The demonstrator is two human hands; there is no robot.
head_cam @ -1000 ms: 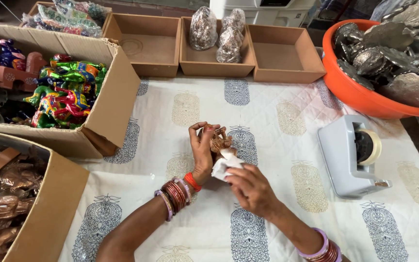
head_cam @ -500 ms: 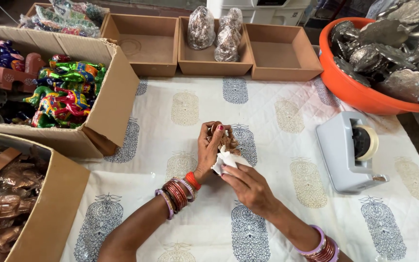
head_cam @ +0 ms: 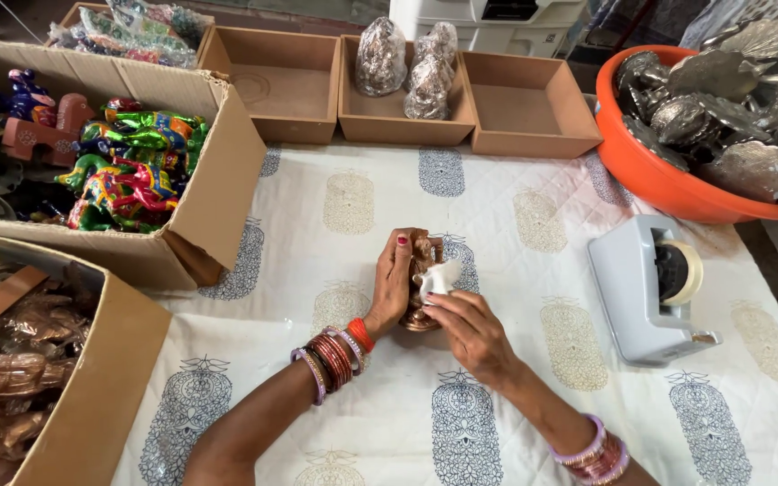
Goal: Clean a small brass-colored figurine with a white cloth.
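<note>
the small copper-coloured figurine (head_cam: 421, 286) stands upright on the printed tablecloth (head_cam: 515, 225), near the middle of the table, between the person's two hands. the left hand (head_cam: 393, 283) is wrapped around its far side, fingers curled closed over the body and steadying it. the right hand (head_cam: 466, 328) pinches a small white cloth (head_cam: 441, 277) between thumb and fingertips and presses it against the figurine's upper part. the piece looks like cast metal: probably stiff, rather heavy for its size, and smooth enough to slip when rubbed. its round base seems the safest place to grip, with the narrower top likely more easily knocked. a grey tape dispenser (head_cam: 648, 290) sits well apart to the right, and a cardboard box (head_cam: 29, 378) of similar copper figures lies to the left.
</note>
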